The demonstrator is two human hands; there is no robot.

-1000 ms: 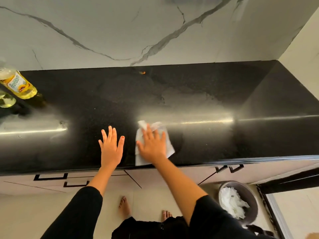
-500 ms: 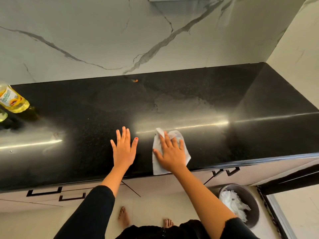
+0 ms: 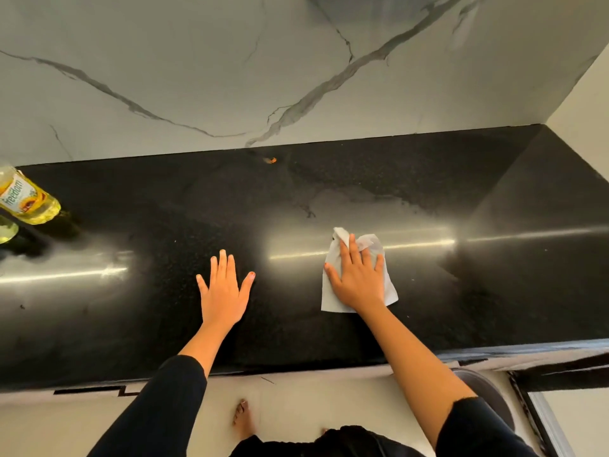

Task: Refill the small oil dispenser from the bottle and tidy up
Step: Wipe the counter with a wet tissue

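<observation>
1. Head view, looking down on a black countertop (image 3: pixel 329 324) with a marble wall behind. The right hand (image 3: pixel 357 280) lies flat, fingers spread, pressing a white paper towel (image 3: pixel 329 300) onto the surface — palm on it, not gripping it. The left hand (image 3: pixel 224 291) rests flat and empty on the bare counter, well apart from the towel, seemingly as a brace.

2. Same view, the key relation: a dull smear (image 3: pixel 356 201) lies on the counter beyond the towel, toward the wall and slightly right, running left to right. The right hand is the nearer one, so a wipe would likely push forward, away from the body.

3. Same view, far left edge: the oil bottle (image 3: pixel 28 202), yellow with a label, is cut off by the frame — well apart from both hands. Below it a pale glassy shape (image 3: pixel 6 230), perhaps the small dispenser, is too cropped to identify.

4. Same view: a tiny orange speck (image 3: pixel 272 160) sits near the wall; what it is cannot be told. A round bin (image 3: pixel 487 397) on the floor is mostly hidden behind the right arm.
</observation>
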